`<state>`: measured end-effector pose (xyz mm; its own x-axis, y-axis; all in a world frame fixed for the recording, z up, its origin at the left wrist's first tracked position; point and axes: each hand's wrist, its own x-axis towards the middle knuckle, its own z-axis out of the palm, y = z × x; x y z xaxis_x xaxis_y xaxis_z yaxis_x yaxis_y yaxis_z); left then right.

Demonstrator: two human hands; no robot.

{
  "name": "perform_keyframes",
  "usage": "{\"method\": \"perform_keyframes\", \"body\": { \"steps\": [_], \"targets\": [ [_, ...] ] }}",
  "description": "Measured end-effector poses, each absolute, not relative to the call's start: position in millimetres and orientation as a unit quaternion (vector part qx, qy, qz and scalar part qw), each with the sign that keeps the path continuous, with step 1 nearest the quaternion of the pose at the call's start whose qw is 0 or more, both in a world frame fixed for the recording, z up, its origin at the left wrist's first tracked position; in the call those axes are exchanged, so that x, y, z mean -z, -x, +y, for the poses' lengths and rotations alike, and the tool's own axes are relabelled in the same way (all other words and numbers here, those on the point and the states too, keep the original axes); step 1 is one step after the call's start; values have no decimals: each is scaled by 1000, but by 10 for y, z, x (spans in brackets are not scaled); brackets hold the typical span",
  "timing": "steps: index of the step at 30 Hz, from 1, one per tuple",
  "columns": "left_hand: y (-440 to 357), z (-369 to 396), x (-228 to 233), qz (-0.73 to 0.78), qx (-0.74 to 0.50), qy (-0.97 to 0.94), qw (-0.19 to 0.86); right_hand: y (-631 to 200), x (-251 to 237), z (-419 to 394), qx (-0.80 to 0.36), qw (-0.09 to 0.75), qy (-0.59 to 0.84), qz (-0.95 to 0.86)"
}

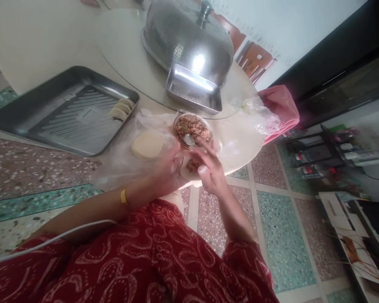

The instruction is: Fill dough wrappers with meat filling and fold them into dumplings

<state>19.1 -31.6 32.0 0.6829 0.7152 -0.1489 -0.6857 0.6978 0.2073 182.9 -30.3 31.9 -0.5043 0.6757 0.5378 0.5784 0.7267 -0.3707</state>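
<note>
My left hand point(169, 166), smeared by motion, holds a round dumpling wrapper point(185, 173) with a lump of meat filling point(193, 165) on it. At the wrapper's right side is my right hand point(212, 170), its fingers stretched and apart, the thumb tip whitish near the wrapper's edge. Just beyond the hands stands a bowl of minced filling point(192, 126) with a spoon point(188, 139) in it. A stack of round wrappers point(148, 144) lies on a plastic bag point(120, 158), left of my left hand.
A dark baking tray point(28, 107) on the left holds several folded dumplings point(121, 109). Behind the bowl, a small metal tray point(194, 103) leans by a large domed steel pot lid point(183, 29). A pink bag point(281, 111) hangs at the table's right edge.
</note>
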Motion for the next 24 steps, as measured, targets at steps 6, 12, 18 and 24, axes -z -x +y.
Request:
{"method": "perform_keyframes", "body": {
  "steps": [6, 12, 18, 24],
  "targets": [
    [-151, -287, -366, 104, -377, -79, 917, -1803, -269, -355, 4, 336, 354, -872],
    [-162, -268, -406, 135, -376, -62, 915, -1738, -245, -426, 78, 335, 360, -867],
    [-127, -237, -373, 130, -403, -61, 904, -1739, -152, -566, 86, 344, 343, -870],
    [-130, -234, -406, 132, -398, -66, 906, -1643, -7, -684, 107, 333, 365, -863]
  ]
}}
